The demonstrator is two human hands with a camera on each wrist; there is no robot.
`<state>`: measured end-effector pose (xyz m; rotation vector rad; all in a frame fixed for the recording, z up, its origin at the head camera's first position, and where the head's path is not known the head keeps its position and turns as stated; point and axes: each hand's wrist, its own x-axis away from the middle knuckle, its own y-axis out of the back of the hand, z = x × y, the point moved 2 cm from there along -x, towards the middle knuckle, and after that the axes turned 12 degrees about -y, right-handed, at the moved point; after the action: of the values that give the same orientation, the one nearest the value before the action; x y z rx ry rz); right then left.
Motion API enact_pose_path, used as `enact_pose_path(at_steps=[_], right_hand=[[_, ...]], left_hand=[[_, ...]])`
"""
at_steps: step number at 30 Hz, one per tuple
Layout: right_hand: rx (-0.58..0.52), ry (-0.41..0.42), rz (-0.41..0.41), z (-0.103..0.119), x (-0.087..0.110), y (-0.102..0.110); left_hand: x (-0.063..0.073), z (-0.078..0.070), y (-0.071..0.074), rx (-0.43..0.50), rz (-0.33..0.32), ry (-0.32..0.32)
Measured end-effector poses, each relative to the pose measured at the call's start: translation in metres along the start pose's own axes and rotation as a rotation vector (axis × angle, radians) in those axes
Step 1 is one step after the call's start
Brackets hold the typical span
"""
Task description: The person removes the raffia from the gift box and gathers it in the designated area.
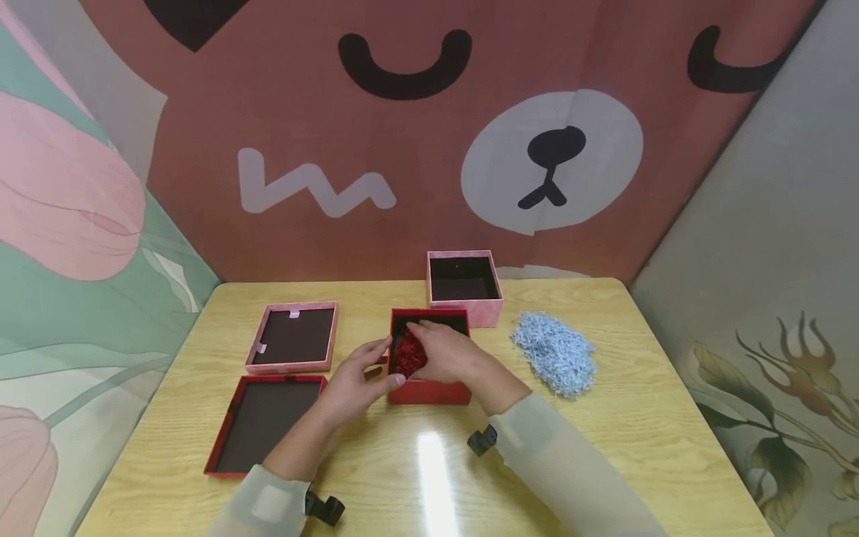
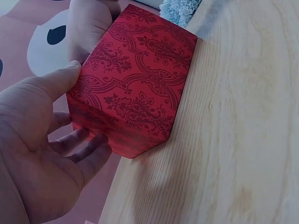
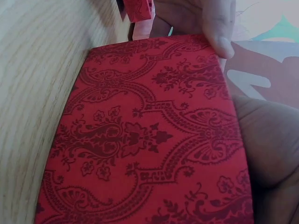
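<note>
A red box (image 1: 429, 394) with dark interior and darker red scroll patterning (image 2: 140, 70) stands open-topped at the table's middle. Red shredded paper (image 1: 410, 353) lies inside, toward its left. My left hand (image 1: 352, 384) holds the box at its left front corner, thumb on the rim and fingers along the left side. My right hand (image 1: 448, 353) reaches in over the right part, its fingers and thumb spread about the shredded paper. In the right wrist view the box's patterned front (image 3: 145, 135) hides the fingers.
Behind the red box stands a pink box (image 1: 466, 313), dark inside. Pale blue shredded paper (image 1: 555, 353) lies in a heap to the right. At left are a pink lid (image 1: 298, 335) and a red lid (image 1: 268, 421), both inner side up. A bear-patterned curtain (image 1: 302, 246) closes the back.
</note>
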<state>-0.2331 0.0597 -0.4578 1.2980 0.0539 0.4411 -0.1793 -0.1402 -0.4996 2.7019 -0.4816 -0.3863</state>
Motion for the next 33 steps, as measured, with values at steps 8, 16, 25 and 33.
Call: enact_pose_path(at_steps=[8,16,25,33], right_hand=[[0.058,0.018,0.059,0.004,-0.011,-0.005],[0.118,0.021,0.092,0.003,-0.024,-0.017],[0.171,-0.008,0.048,0.002,-0.025,-0.023],[0.2,0.064,-0.033,0.0,-0.028,-0.023]], left_hand=[[0.0,0.0,0.001,0.022,-0.016,0.006],[0.0,0.001,0.001,0.033,-0.022,0.005],[0.0,-0.001,0.0,0.032,-0.025,0.013],[0.0,0.0,0.0,0.044,-0.025,0.007]])
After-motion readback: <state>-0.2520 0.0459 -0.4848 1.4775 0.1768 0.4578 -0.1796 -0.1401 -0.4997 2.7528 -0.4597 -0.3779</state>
